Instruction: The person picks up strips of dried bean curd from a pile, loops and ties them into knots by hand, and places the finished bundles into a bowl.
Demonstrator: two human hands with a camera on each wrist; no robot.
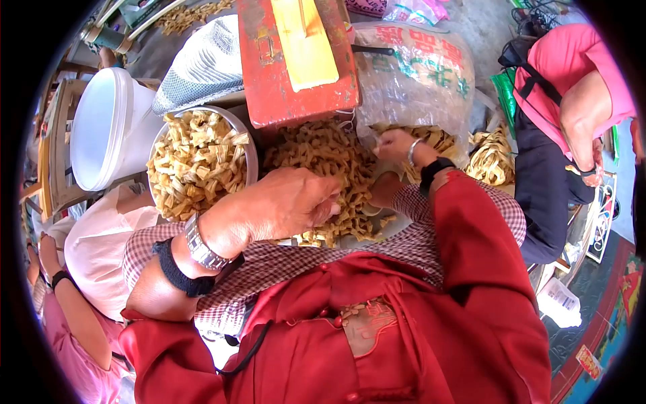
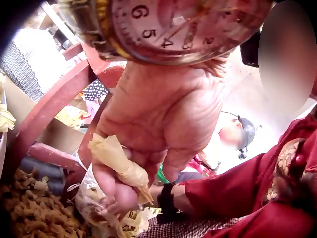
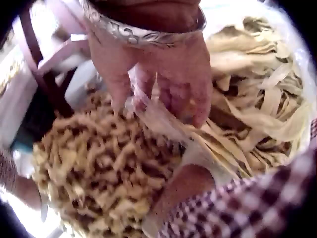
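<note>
Full bucket [image 1: 253,151] sits at left, the left hand [image 1: 286,202] curls its fingers round a folded strip [image 2: 119,159] near the loose pile [image 1: 319,151], and the right hand [image 1: 397,145] pinches the bag lip [image 3: 166,119], probably keeping those long strips [image 3: 267,106] reachable.

The head view looks steeply down and forward over the lap [image 1: 276,269]. Both wrist views sit very close: the left faces along the left grip [image 2: 158,116] past a watch [image 2: 181,32], seemingly tilted; the right peers down over the right grip [image 3: 153,74]. All three share the knotted heap [image 3: 104,168].
</note>
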